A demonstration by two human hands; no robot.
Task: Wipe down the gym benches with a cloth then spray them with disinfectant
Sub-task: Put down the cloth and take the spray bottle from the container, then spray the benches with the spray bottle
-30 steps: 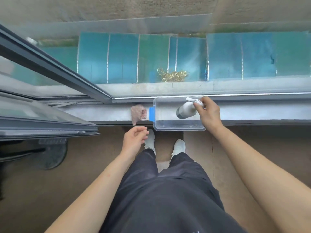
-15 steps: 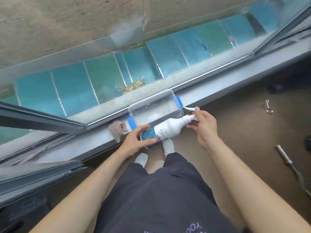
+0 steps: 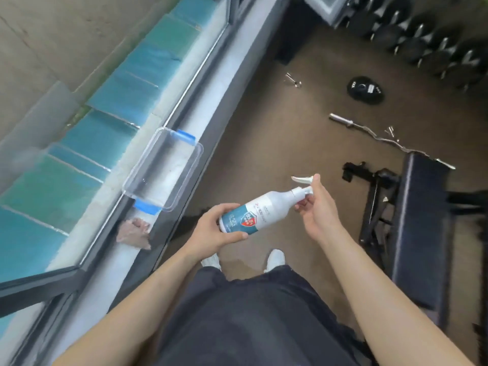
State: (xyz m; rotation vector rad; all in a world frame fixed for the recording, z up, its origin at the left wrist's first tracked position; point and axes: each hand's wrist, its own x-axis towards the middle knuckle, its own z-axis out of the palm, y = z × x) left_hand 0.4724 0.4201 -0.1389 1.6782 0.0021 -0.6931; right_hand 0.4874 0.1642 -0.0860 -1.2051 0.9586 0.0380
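Since half a second ago the view has turned away from the window sill toward the bench, and the spray bottle has come away from the clear container and now lies almost flat in front of the body, above the floor. The person's left hand grips its lower end, and the right hand holds the neck under the white trigger, with one finger raised beside it. The cloth lies on the sill beside the container, well apart from both hands. It seems the spraying step is being prepared. To do it well, the person should probably bring the bottle upright in the right hand alone, point the nozzle down at the dark pad, and wet it evenly from one end to the other. On the label only "99.9" in a red shield can be read; the other writing is too small.
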